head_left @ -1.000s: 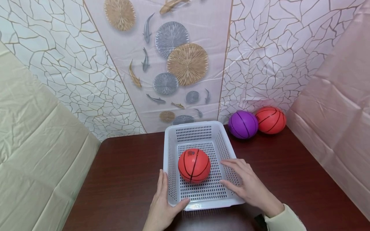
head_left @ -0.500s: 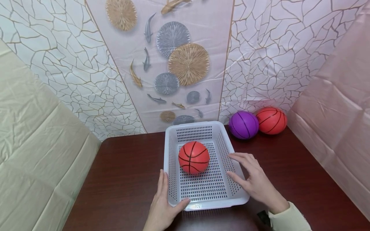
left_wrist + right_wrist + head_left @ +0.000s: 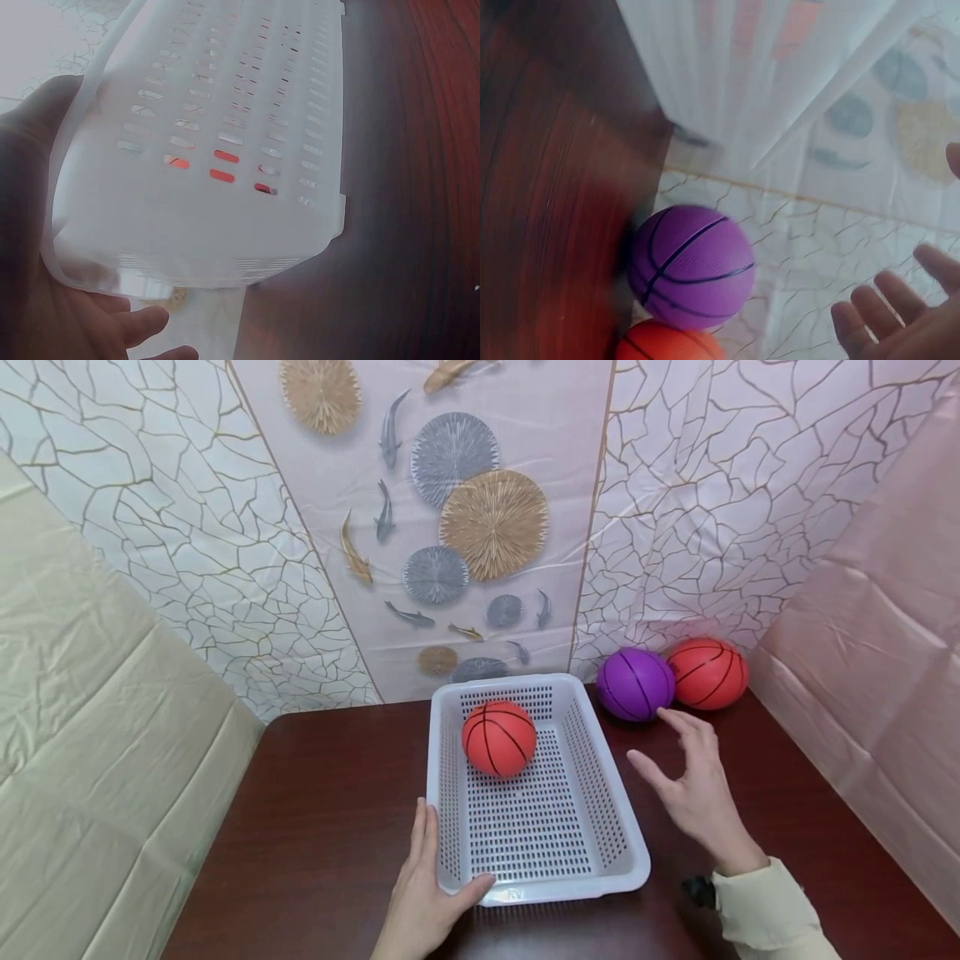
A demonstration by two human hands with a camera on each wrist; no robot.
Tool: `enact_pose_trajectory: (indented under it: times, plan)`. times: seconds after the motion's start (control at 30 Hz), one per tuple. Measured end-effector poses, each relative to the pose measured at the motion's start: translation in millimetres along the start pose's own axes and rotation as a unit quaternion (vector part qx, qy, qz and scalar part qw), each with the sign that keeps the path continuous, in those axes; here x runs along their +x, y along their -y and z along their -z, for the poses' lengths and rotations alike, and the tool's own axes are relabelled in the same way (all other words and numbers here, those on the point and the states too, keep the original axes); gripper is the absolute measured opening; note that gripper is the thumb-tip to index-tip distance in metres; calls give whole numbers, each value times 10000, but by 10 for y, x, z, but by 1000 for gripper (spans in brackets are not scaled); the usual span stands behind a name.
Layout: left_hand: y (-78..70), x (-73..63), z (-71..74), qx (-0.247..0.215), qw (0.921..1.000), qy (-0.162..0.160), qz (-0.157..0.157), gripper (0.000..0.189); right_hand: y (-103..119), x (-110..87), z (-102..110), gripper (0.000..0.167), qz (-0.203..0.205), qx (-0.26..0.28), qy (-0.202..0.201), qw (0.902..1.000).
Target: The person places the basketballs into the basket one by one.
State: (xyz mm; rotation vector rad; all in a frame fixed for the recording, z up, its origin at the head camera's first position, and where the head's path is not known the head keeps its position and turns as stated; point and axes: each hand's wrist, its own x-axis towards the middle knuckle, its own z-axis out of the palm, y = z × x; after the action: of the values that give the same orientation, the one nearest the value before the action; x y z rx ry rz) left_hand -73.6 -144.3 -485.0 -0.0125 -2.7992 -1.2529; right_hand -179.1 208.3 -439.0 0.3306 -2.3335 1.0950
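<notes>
A white plastic basket (image 3: 525, 893) with slotted walls stands on the dark table. My left hand (image 3: 429, 881) holds its near left corner, fingers along the outer left wall and thumb over the near rim. The left wrist view shows that hand (image 3: 97, 315) around the basket's corner (image 3: 187, 217). Inside the basket, toward its far end, lies a red toy basketball (image 3: 498, 739). My right hand (image 3: 697, 785) is in the air right of the basket, fingers spread, holding nothing. Beyond its fingertips sits a purple toy basketball (image 3: 636, 685), also visible in the right wrist view (image 3: 694, 266).
Another red toy basketball (image 3: 708, 672) touches the purple one at the back right corner. Patterned cloth (image 3: 487, 527) covers the wall behind the table (image 3: 322, 827). Beige cloth walls rise at the left (image 3: 90, 710) and right (image 3: 877, 635).
My right hand has left the basket's right side and moved right and forward, toward the purple ball. The red ball has rolled toward the basket's far end. My left hand has stayed put.
</notes>
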Motion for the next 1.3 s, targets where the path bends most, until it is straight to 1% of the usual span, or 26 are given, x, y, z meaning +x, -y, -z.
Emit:
enact_pose_trajectory:
  times: [0.1,0.3,0.53,0.7,0.87,1.13,1.3]
  plan:
    - [9,-1,-3,20,10000,-22,-35,121,-116,77,22,77,-330,-54,-79,9994]
    - [15,-3,-3,-3,10000,-32,-70,121,-352,266,17,85,-749,-212,-166,9968]
    - [18,4,2,-44,10000,5,12,121,-562,495,-63,98,-1313,-481,133,9901]
    - [14,3,5,-42,10000,47,35,122,-654,601,-120,104,-1620,-473,220,9854]
    - [5,9,8,-51,9999,76,68,122,-728,685,-160,107,-1746,-495,227,9831]
    - [-2,7,10,-21,9999,89,103,122,-857,784,-179,107,-1803,-671,232,9810]
    - [4,10,3,-14,9998,107,140,122,-896,812,-183,106,-1794,-763,225,9806]
